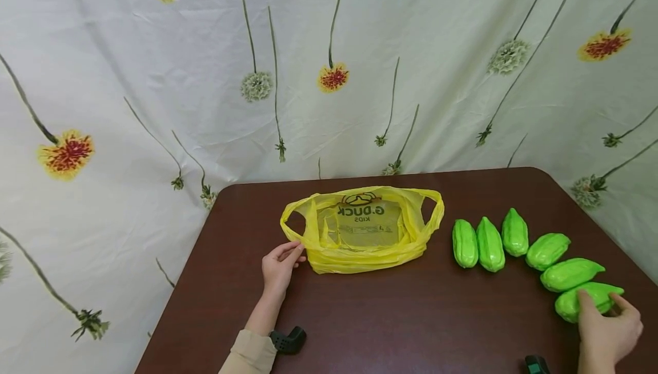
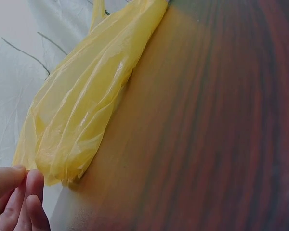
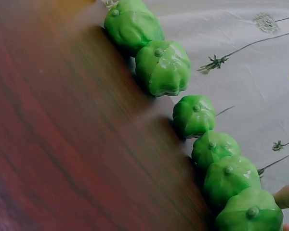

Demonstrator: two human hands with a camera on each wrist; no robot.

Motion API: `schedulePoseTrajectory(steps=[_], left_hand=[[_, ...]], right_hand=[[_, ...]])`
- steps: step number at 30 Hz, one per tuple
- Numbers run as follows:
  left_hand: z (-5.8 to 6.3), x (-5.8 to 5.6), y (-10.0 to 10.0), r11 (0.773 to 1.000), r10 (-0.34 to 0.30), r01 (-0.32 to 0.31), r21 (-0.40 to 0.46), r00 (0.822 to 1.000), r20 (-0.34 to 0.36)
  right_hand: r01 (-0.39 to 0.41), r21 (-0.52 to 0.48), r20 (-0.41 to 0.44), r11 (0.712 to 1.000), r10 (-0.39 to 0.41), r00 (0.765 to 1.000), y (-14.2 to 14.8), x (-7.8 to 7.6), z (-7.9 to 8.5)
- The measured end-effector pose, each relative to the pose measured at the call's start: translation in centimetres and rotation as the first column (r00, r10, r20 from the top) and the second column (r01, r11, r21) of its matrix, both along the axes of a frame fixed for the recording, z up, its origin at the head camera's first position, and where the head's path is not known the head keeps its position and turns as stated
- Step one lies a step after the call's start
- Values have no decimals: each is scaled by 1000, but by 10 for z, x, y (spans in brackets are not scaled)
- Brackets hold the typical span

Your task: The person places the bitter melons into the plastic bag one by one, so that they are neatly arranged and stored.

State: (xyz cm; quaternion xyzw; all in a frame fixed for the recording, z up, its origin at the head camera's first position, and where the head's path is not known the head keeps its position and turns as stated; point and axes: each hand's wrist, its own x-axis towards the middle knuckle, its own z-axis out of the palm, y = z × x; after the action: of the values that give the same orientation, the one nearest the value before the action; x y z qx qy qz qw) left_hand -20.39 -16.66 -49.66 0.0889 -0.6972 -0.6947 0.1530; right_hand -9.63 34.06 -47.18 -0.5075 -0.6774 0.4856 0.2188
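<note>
A yellow plastic bag (image 1: 367, 260) with two loop handles lies mouth up on the table, dark print showing inside. At its left side my left hand (image 1: 280, 265) pinches the edge between thumb and forefinger; the left wrist view has the bag (image 2: 86, 106) stretching away from those fingertips (image 2: 34, 182). Several glossy bright green ridged fruits with pointed tips curve in a row to the right of the bag. My right hand (image 1: 609, 328) has thumb and fingers on either side of the nearest green fruit (image 1: 568, 305), which rests beside its neighbour (image 1: 570, 274). In the right wrist view, that fruit (image 3: 250, 219) partly hides the hand.
The dark brown wooden table (image 1: 411, 322) has a rounded far edge. Behind it hangs a white curtain (image 1: 205, 37) printed with flowers. A black device (image 1: 289, 341) is on the left wrist; another (image 1: 537, 364) shows at the bottom right.
</note>
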Motion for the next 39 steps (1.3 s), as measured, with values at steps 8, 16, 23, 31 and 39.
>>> schedulePoseTrajectory(steps=[8, 16, 23, 31, 39], left_hand=[[0, 0, -2, 1000, -2, 2, -5, 1000, 0], [1, 1, -2, 1000, -4, 4, -5, 1000, 0], [1, 1, -1, 1000, -7, 7, -1, 1000, 4], [1, 0, -1, 1000, -9, 9, -8, 1000, -2], [-1, 0, -1, 1000, -8, 8, -13, 1000, -5]], right_hand=[[-9, -11, -31, 1000, 9, 999, -3, -2, 3], [50, -104, -155, 993, -66, 986, 3, -2, -2], [81, -120, -249, 989, -109, 962, 2, -3, -1], [87, -189, -389, 978, -156, 908, 6, -10, -2], [56, -155, -516, 986, -129, 847, 29, -27, -36]])
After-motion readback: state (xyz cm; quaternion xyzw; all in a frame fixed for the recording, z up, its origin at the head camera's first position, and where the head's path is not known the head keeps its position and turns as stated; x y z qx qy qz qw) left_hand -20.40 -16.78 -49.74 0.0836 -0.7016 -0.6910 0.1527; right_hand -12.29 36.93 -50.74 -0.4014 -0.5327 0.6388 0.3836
